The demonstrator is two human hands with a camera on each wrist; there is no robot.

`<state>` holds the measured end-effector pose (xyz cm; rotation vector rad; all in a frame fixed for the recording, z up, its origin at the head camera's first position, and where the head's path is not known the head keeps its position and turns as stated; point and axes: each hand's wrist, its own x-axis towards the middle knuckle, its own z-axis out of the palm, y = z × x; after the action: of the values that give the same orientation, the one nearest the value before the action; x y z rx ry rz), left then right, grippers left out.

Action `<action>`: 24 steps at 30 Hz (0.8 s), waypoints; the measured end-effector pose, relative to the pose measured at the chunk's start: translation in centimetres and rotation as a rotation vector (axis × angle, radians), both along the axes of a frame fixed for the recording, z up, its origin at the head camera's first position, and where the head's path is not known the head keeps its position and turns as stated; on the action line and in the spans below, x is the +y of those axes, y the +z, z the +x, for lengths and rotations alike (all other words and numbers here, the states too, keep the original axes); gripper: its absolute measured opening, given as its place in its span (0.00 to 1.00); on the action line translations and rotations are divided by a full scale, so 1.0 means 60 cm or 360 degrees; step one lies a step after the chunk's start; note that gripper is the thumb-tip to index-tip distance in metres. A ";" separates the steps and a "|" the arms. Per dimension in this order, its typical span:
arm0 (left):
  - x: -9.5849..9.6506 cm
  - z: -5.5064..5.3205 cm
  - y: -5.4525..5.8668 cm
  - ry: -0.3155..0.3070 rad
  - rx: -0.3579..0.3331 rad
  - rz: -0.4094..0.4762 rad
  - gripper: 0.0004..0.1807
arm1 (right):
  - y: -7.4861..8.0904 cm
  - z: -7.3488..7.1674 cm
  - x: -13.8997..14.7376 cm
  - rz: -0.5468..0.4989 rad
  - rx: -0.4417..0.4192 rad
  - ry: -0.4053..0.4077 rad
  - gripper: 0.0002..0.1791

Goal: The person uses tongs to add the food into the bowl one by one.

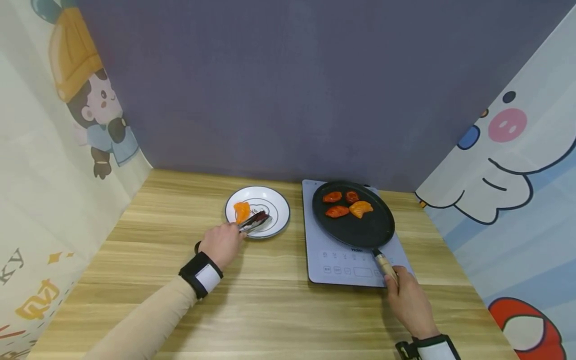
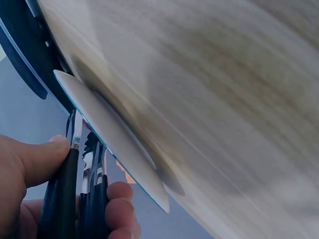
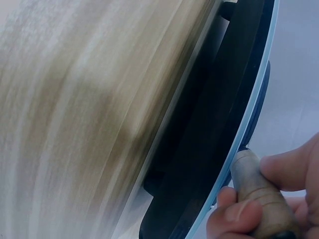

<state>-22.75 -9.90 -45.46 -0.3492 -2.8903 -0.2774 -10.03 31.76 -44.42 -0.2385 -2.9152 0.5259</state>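
My left hand (image 1: 223,245) holds a pair of tongs (image 2: 60,194) by their black handles, thumb on one arm and fingers round the other. The tongs' metal tips reach over a white plate (image 1: 280,212) with dark rings, where a dark red piece (image 1: 259,216) shows at the tips; whether they pinch it I cannot tell. An orange piece (image 1: 241,212) lies on the plate's left side. My right hand (image 1: 410,300) grips the wooden handle (image 3: 261,194) of a black flat pan (image 1: 355,231). Several red and orange food pieces (image 1: 337,211) lie in the pan.
Beneath the pan is a light grey induction cooker (image 1: 317,250) with touch controls along its front. A wood-grain table (image 1: 270,310) carries everything. A dark blue-grey panel (image 1: 279,90) stands behind it, with cartoon-printed curtains (image 1: 36,150) at both sides.
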 end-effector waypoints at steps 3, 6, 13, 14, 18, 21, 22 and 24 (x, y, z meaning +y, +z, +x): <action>-0.004 -0.001 -0.001 0.0003 0.0024 0.0020 0.20 | 0.001 0.000 0.000 -0.0013 -0.0023 0.0000 0.16; -0.005 0.000 -0.001 0.0002 0.0051 0.0039 0.20 | 0.002 0.001 0.000 -0.0016 -0.0026 0.0007 0.16; -0.003 0.001 0.001 0.0000 0.0048 0.0025 0.20 | -0.001 0.000 0.001 -0.0020 -0.0035 -0.0003 0.16; -0.003 0.002 0.001 -0.0003 0.0048 0.0025 0.20 | -0.002 -0.001 0.001 -0.0023 -0.0043 -0.0006 0.16; -0.003 0.002 0.001 -0.0010 0.0047 0.0038 0.21 | -0.003 -0.002 0.000 -0.0026 -0.0047 -0.0009 0.17; -0.003 0.002 0.002 -0.0021 0.0063 0.0062 0.21 | -0.003 -0.002 0.000 -0.0017 -0.0027 -0.0010 0.16; -0.002 0.002 0.003 -0.0025 0.0076 0.0070 0.21 | -0.003 -0.002 0.000 -0.0013 -0.0020 -0.0009 0.16; 0.000 0.001 0.006 -0.0039 0.0107 0.0089 0.21 | -0.003 -0.002 -0.001 -0.0007 -0.0011 -0.0013 0.17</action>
<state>-22.71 -9.90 -45.09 -0.3769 -2.8081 -0.3432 -10.16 31.70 -44.62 -0.2530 -2.9190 0.5309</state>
